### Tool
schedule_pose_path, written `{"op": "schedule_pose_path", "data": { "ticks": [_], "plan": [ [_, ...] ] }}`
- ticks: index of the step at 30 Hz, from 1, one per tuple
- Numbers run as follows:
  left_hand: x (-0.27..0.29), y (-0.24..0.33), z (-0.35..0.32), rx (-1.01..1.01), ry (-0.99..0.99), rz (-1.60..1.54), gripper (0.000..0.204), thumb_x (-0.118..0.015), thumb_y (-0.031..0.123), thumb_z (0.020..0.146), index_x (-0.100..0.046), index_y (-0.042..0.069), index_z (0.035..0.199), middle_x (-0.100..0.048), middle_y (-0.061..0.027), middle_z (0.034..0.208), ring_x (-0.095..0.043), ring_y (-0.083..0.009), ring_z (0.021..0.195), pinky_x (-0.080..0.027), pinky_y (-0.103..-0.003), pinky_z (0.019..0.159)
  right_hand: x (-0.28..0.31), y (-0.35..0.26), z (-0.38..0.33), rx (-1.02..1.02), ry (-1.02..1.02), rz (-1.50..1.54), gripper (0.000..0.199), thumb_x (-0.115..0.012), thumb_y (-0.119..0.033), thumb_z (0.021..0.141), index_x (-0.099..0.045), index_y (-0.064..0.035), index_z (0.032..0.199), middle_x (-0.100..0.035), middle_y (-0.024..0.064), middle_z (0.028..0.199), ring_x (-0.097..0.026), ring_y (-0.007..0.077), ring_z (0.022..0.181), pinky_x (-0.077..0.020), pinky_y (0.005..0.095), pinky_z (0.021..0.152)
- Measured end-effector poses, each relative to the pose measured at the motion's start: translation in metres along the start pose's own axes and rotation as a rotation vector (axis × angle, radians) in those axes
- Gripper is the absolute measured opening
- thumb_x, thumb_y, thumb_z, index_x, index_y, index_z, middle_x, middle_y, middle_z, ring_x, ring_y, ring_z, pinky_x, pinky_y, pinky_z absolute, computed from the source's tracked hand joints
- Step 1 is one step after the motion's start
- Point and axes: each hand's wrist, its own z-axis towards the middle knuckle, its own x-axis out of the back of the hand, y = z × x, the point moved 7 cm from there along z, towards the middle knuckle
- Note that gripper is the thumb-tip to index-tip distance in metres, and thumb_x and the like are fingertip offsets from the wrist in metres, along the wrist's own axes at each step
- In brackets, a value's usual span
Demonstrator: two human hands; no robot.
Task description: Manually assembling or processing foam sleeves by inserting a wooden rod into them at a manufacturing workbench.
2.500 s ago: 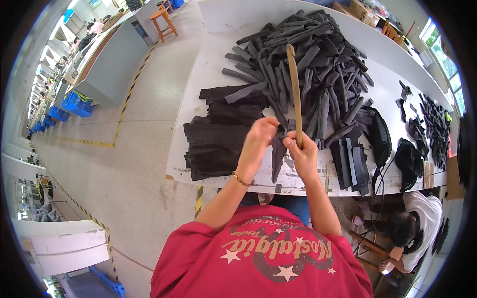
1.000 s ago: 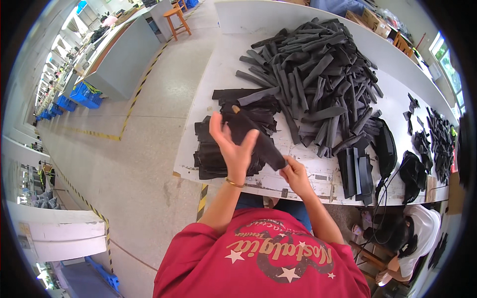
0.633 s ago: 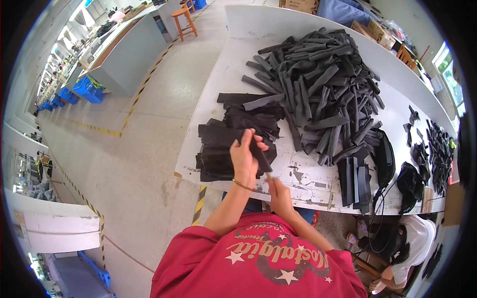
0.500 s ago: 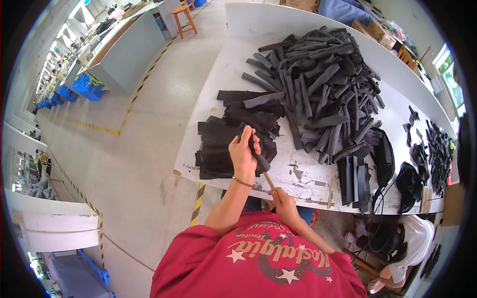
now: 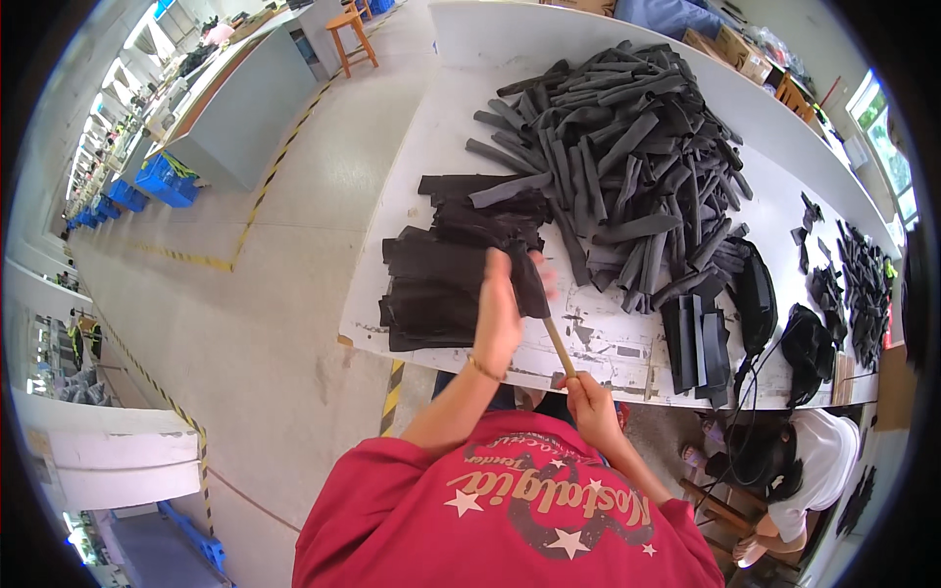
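Observation:
My right hand (image 5: 591, 402) is closed around the lower end of a thin wooden stick (image 5: 559, 345) at the table's front edge. On the stick's upper end sits a dark fabric piece (image 5: 530, 288), tube-like in shape. Beside that piece, my left hand (image 5: 498, 312) is open, its fingers stretched out and partly blurred; whether the palm touches the fabric cannot be made out. Flat stacked dark fabric pieces (image 5: 426, 306) lie to the left of my left hand. Behind them, a large heap of rolled dark tubes (image 5: 627, 147) covers the middle of the white table (image 5: 412, 201).
Flat dark strips (image 5: 694, 343) and black bundles (image 5: 755, 299) lie toward the right, with more dark strips (image 5: 865, 314) beyond. A raised white panel (image 5: 549, 27) borders the table's back. A person in white (image 5: 823, 461) sits at the lower right. An orange stool (image 5: 351, 41) stands far left.
My left hand has loosened from around the dark fabric piece, its fingers now straight. The right hand and stick have shifted slightly right, and more of the stick shows.

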Motion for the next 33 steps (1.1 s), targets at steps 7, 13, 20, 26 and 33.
{"op": "schedule_pose_path", "data": {
  "ticks": [7,13,20,26,33],
  "plan": [
    [0.036,0.021,0.007,-0.077,0.136,0.058,0.027,-0.049,0.029,0.097,-0.052,0.008,0.081,-0.036,0.0040,0.050,-0.028,-0.0060,0.036,-0.022,-0.022,0.033,-0.018,0.013,-0.020,0.041,-0.128,-0.095,0.020,-0.047,-0.017,0.096,-0.058,0.0003,0.095,-0.047,0.0107,0.061,-0.046,0.0142,0.055,-0.0396,0.0303,0.052],
    [0.052,0.117,0.040,-0.394,0.156,0.014,0.024,-0.045,0.024,0.096,-0.050,0.009,0.077,-0.029,0.0040,0.048,-0.022,-0.0070,0.034,-0.017,-0.024,0.032,0.023,0.054,-0.070,-0.004,-0.367,-0.098,0.025,-0.050,-0.022,0.096,-0.060,-0.0001,0.097,-0.054,0.0040,0.061,-0.050,0.0112,0.058,-0.0433,0.0290,0.056],
    [0.039,0.013,0.036,-0.110,0.363,-0.133,0.025,-0.045,0.026,0.096,-0.049,0.012,0.076,-0.037,0.0027,0.054,-0.031,-0.0082,0.040,-0.024,-0.024,0.036,0.031,-0.050,0.013,0.353,0.278,-0.066,0.042,-0.072,-0.009,0.079,-0.052,-0.0035,0.115,-0.039,-0.0037,0.060,-0.034,0.0060,0.053,-0.0285,0.0241,0.047],
    [0.001,0.015,0.011,-0.171,0.033,0.522,0.026,-0.052,0.024,0.093,-0.055,0.003,0.109,-0.059,-0.0060,0.090,-0.057,-0.0124,0.075,-0.047,-0.023,0.061,0.040,-0.071,0.065,0.257,0.241,0.359,0.021,-0.070,-0.017,0.085,-0.057,-0.0039,0.075,-0.044,-0.0085,0.061,-0.036,0.0013,0.056,-0.0283,0.0206,0.048],
    [-0.017,-0.067,-0.046,0.241,-0.505,0.743,0.031,-0.036,0.026,0.100,-0.046,0.002,0.082,-0.044,0.0004,0.058,-0.044,-0.0101,0.047,-0.040,-0.026,0.048,0.085,-0.106,0.082,0.487,0.524,0.184,0.028,-0.064,-0.019,0.089,-0.049,-0.0050,0.070,-0.035,-0.0085,0.059,-0.030,0.0017,0.055,-0.0241,0.0222,0.047]
  ]
}}
